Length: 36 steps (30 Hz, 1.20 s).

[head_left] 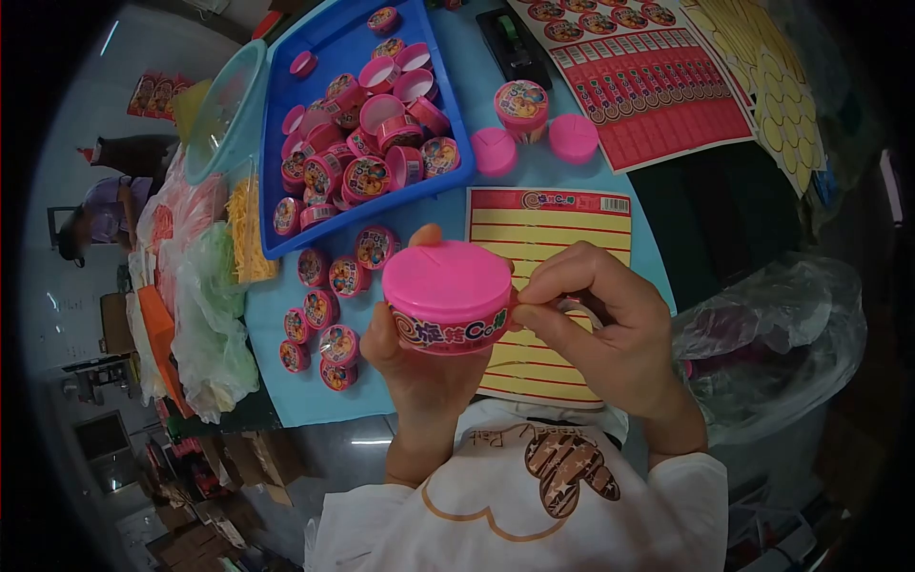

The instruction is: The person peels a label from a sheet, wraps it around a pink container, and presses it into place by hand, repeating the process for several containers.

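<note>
My left hand (424,386) is wrapped round a pink round tub (446,276), its smooth side facing up and a thin line across the top. A printed label strip (446,330) runs round the tub's side. My right hand (610,319) pinches with thumb and forefinger at the strip's right end, against the tub's edge. A pale curled piece (577,310) shows behind those fingers; what it is I cannot make out. Beneath both hands lies a yellow label backing sheet (550,238) with red lines, most of its labels gone.
A blue tray (465,143) holds many pink tubs. Several small tubs (320,309) stand before it. Beyond my hands are a larger labelled tub (521,103), two pink tubs (574,139), a tape dispenser (513,48) and red label sheets (648,95). Plastic bags (777,334) lie right.
</note>
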### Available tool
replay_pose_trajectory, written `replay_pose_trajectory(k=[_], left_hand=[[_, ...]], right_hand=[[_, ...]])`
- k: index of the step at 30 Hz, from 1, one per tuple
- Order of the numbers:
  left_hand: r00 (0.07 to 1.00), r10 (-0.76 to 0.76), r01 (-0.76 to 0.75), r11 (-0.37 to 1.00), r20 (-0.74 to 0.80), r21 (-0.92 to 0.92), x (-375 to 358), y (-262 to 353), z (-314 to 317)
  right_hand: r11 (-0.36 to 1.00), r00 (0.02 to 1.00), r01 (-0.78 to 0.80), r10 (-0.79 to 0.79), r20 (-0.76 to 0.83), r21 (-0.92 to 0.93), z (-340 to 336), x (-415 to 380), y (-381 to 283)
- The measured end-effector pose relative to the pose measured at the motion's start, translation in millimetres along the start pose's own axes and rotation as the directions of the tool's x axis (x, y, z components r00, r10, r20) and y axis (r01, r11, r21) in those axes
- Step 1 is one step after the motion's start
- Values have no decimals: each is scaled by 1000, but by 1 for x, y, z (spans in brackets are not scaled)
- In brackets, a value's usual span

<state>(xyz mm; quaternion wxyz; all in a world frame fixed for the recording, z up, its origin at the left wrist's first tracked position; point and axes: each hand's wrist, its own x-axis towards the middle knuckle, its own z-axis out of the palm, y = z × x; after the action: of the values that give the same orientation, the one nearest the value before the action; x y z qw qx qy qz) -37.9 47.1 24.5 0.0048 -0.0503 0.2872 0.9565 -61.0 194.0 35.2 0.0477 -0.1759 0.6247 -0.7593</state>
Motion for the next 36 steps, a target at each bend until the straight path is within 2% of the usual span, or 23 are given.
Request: replay_pose_trajectory(k=[1,3,4,6,8,9,11,13,15,17,18,19,20,21,22,23,24,27,29,31,33,35,36], left_hand=[[999,-42,42,999,14,-13,0,1,-1],[996,-81,81,996,30,-25,0,3,-1],[991,-133,132,990,-18,-44,1,3,-1],[982,-181,176,982,-63,-71,4,3,0],[994,-75,87,985,-82,150,9,3,0],[994,-74,85,986,-82,145,12,1,1],[989,89,-33,911,-119,410,17,-2,2],[992,100,-56,902,-81,429,15,3,-5],[993,104,-69,891,-52,449,12,2,-15],[968,233,-229,688,89,689,8,-1,-24],[968,238,-225,687,79,691,8,-1,-25],[972,230,-212,793,42,571,10,0,-26],[976,217,-200,878,11,435,10,1,-26],[976,216,-197,878,7,436,9,3,-26],[984,172,-173,911,36,373,8,6,-24],[989,133,-148,939,71,309,8,8,-24],[988,135,-150,939,70,311,7,7,-24],[982,172,-186,956,79,228,1,0,-20],[975,221,-213,958,-20,190,-2,-2,-13],[980,200,-194,968,-23,161,-6,0,-9],[984,179,-175,975,-23,134,-5,1,-7],[985,92,-88,996,148,-33,-2,0,-8],[985,92,-88,996,149,-32,-2,-1,-8]], right_hand=[[1000,1000,4,-4,1,0,-1,0,0],[984,989,136,-129,67,-118,-3,1,1],[983,989,140,-132,69,-120,-1,1,1],[999,999,26,-24,-47,47,3,0,1],[999,999,26,-27,-30,-22,0,0,4],[996,1000,23,-25,-16,-87,-2,-1,4],[994,999,19,-22,-26,-111,-1,2,4],[991,999,15,-20,-37,-137,-2,7,2],[981,998,-31,42,55,-193,-1,10,-4],[975,996,-70,80,39,-212,1,9,-11],[968,994,-102,109,19,-227,3,8,-12],[969,993,-108,117,24,-223,2,8,-9],[974,998,-52,56,14,-221,-2,8,-4],[975,1000,5,-5,2,-222,-7,6,-2],[975,1000,2,-1,3,-221,-11,4,-2],[995,998,-53,54,17,-88,-15,2,-4],[993,994,-106,105,37,48,-17,2,-5],[988,995,-102,102,5,114,-12,3,-4],[990,998,-61,63,-9,129,-9,5,1],[990,999,-18,22,-27,143,-5,7,3],[988,998,-49,52,-19,148,-1,7,4],[981,998,-63,65,-3,185,1,8,9],[973,997,-80,79,14,217,2,9,13]])
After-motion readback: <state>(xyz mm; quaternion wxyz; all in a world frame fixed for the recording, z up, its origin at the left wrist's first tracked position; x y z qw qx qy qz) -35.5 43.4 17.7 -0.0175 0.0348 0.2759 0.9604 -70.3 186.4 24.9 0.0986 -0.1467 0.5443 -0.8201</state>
